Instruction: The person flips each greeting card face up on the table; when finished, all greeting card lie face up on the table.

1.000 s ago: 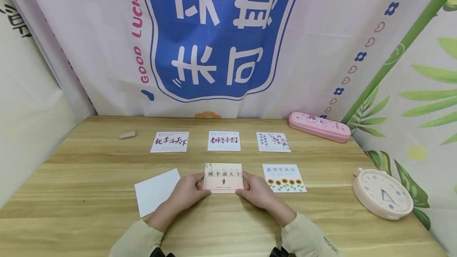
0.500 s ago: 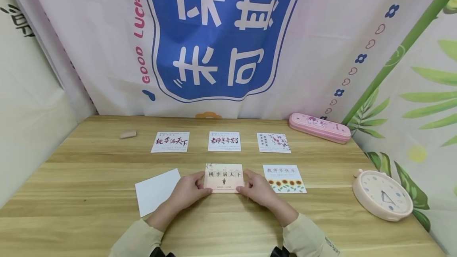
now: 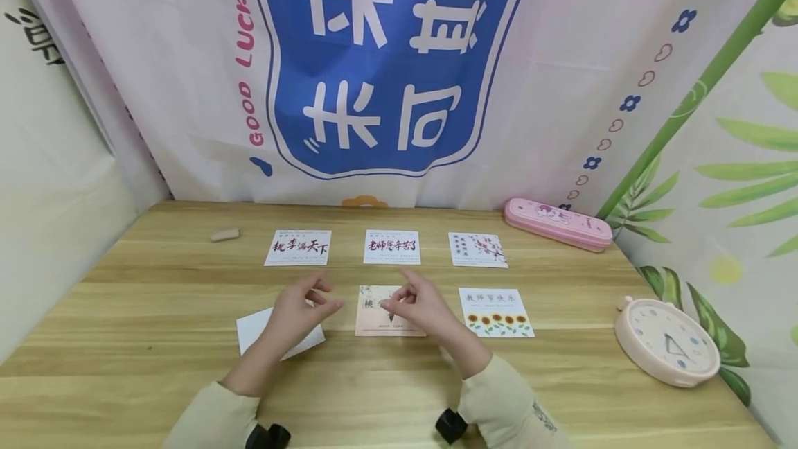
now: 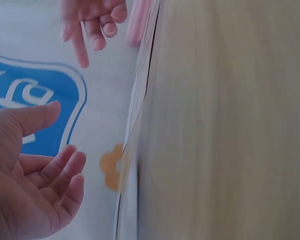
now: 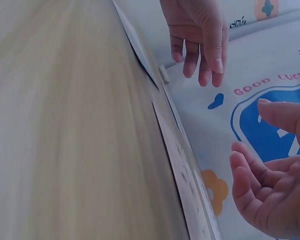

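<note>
In the head view, a cream card [image 3: 389, 330] printed with a row of characters lies flat on the wooden table. My right hand [image 3: 430, 307] hovers over its right part and hides some of the print. Left of that card, my left hand [image 3: 299, 314] is raised above a blank white card [image 3: 251, 331], covering part of it. Both wrist views show the hands facing each other above the tabletop. In the left wrist view, my left hand's fingers [image 4: 65, 170] are loosely bent around nothing. The right wrist view shows my right hand [image 5: 275, 180] likewise holding nothing.
Three cards form a back row: a left card [image 3: 298, 248], a middle card [image 3: 392, 247] and a blossom card [image 3: 478, 250]. A sunflower card [image 3: 496, 312] lies right of the cream one. A pink pencil case [image 3: 557, 224], a round clock [image 3: 668, 341] and a small eraser-like block [image 3: 224, 235] stand around them.
Both hands have let go of the cream card's side edges and lifted. The left hand has moved left over the blank card; the right has moved inward over the cream card, which stays put.
</note>
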`<state>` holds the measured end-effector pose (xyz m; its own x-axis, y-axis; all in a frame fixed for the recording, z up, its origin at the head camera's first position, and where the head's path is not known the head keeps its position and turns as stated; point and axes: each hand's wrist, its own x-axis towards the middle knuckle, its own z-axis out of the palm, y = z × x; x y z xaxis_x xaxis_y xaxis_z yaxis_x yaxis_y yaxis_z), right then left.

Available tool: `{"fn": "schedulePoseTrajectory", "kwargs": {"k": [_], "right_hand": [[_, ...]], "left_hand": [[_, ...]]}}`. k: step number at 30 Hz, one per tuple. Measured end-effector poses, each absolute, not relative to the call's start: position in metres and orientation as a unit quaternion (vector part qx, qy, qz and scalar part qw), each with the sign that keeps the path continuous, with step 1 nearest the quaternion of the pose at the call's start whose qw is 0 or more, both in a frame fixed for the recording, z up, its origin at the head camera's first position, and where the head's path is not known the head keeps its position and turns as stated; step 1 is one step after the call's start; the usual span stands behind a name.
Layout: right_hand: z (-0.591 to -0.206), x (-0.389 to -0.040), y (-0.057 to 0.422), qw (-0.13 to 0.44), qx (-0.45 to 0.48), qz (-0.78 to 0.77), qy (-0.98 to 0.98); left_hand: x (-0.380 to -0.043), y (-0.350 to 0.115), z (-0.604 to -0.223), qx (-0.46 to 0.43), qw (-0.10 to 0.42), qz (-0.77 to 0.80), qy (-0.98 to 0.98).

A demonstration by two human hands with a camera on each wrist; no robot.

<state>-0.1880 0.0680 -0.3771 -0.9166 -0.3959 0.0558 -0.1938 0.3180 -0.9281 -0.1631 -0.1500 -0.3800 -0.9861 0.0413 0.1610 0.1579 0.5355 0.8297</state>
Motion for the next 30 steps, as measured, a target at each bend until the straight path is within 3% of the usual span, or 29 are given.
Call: {"fn": "schedulePoseTrajectory", "kwargs": {"k": [14, 30], "right_hand": [[-0.383, -0.188, -0.004, 0.148, -0.19, -0.585, 0.775], [-0.406, -0.182, -0.042, 0.147, -0.178, -0.581, 0.781]], "left_hand": [[-0.161, -0.214, -0.378, -0.089, 0.055, -0.404, -0.909], [-0.166, -0.262, -0.399, -0.128, 0.025, -0.339, -0.932]]}}
